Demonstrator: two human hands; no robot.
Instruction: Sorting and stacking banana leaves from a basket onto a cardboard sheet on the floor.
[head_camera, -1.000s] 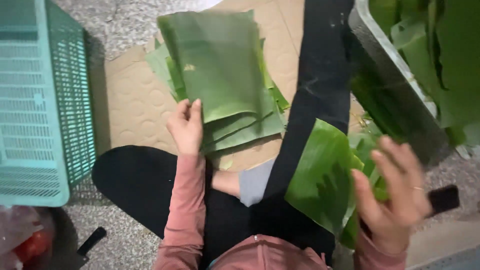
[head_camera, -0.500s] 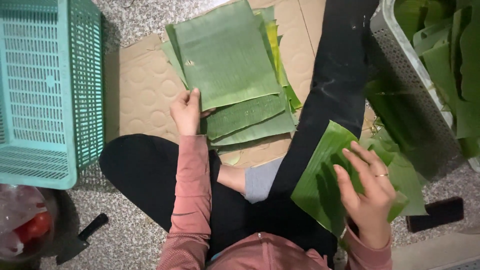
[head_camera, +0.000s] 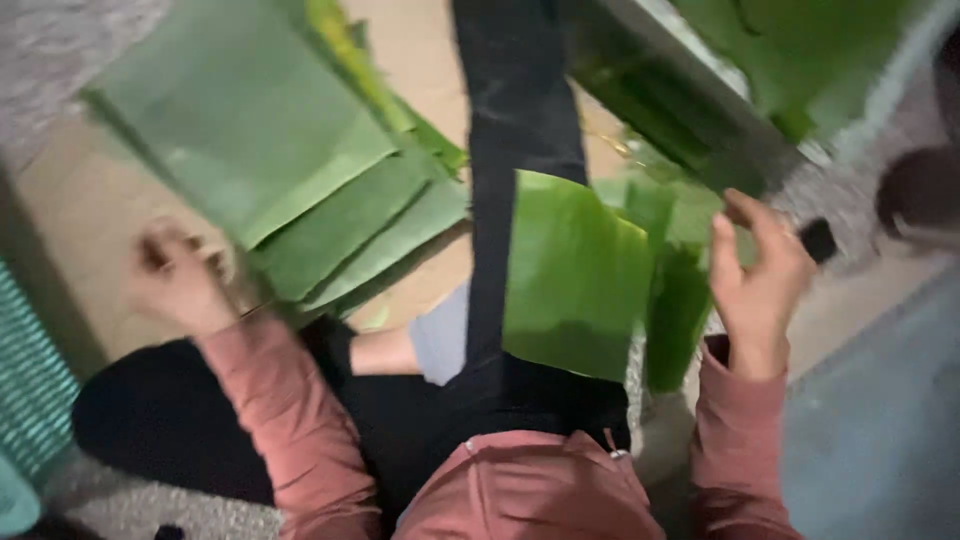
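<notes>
Leaf stack (head_camera: 290, 170): we log it on cardboard (head_camera: 75, 215), left of our leg (head_camera: 520, 120). Loose leaf (head_camera: 575, 275): right of leg. Crate (head_camera: 35, 390): far left. Tub (head_camera: 690, 110): upper right.

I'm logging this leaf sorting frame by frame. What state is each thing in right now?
left hand: loosely curled, at the near edge of the leaf stack, grip blurred.
right hand: raised, fingers spread, beside the loose leaf.
stack of banana leaves: flat, fanned out on cardboard.
loose banana leaf: lifted over the lap, curved.
metal tub: holding more leaves.
</notes>
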